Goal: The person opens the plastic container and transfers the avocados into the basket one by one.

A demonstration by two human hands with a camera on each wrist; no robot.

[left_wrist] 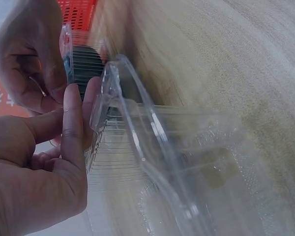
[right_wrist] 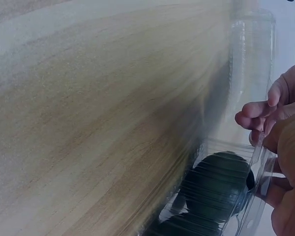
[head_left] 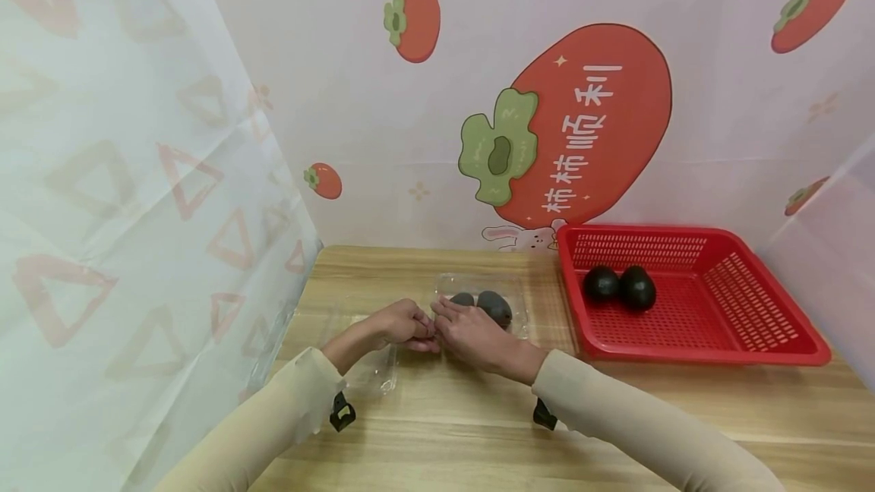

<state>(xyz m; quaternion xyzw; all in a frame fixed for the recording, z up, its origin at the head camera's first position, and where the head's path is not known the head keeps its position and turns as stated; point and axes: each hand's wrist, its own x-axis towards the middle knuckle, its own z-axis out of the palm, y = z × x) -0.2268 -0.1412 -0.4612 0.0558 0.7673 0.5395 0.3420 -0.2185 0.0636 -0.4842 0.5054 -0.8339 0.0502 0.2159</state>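
A clear plastic clamshell box (head_left: 522,317) lies spread on the table, its other half, the lid (head_left: 378,380), flat on the left. Two dark avocados (head_left: 494,308) sit in the right half; the right wrist view shows an avocado (right_wrist: 217,181) close behind the ribbed wall. My left hand (head_left: 407,325) pinches the box's edge where the halves meet, with one finger (left_wrist: 73,125) straighter along the plastic. Right beside it, my right hand (head_left: 475,336) grips the rim of the avocado-filled half, its fingers on both sides of the wall. The hands partly hide the fold.
A red plastic basket (head_left: 683,351) stands to the right, with two more dark avocados (head_left: 618,287) in its left part. The wooden table (head_left: 451,431) ends at a patterned cloth backdrop (head_left: 369,120) behind, and another cloth hangs at left.
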